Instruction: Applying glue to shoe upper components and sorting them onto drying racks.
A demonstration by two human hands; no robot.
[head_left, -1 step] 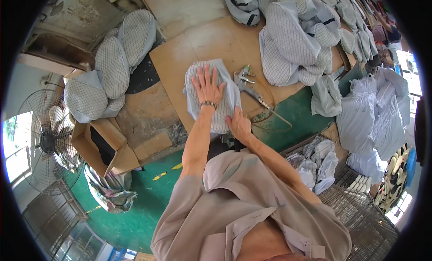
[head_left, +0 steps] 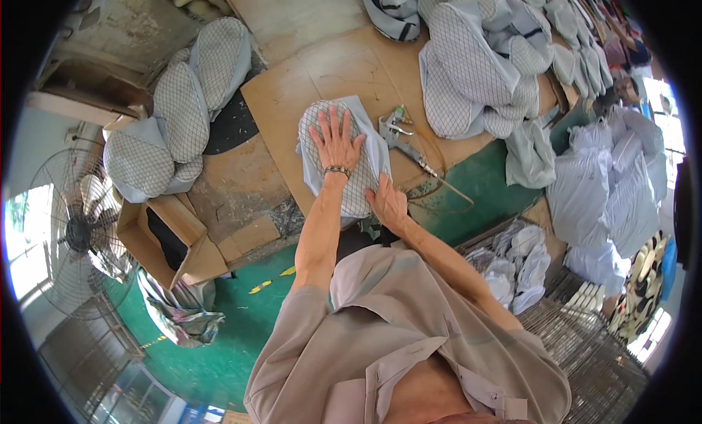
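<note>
A grey fabric cover (head_left: 357, 199) with an oval, grid-patterned face lies on a sheet of brown cardboard (head_left: 281, 95) in front of me. My left hand (head_left: 337, 140) rests flat on its upper part with the fingers spread, a bracelet round the wrist. At the cover's lower right edge, my right hand (head_left: 388, 202) has its fingers bent and pinches the grey fabric. Just right of the cover lies a metal spray gun (head_left: 398, 135), with a thin hose running from it.
More grid-patterned covers are piled at the back right (head_left: 468, 66) and back left (head_left: 179, 110). An open cardboard box (head_left: 194, 241) stands at the left, near a large fan (head_left: 77, 234). White sacks (head_left: 603, 183) and a wire rack (head_left: 585, 351) are to the right.
</note>
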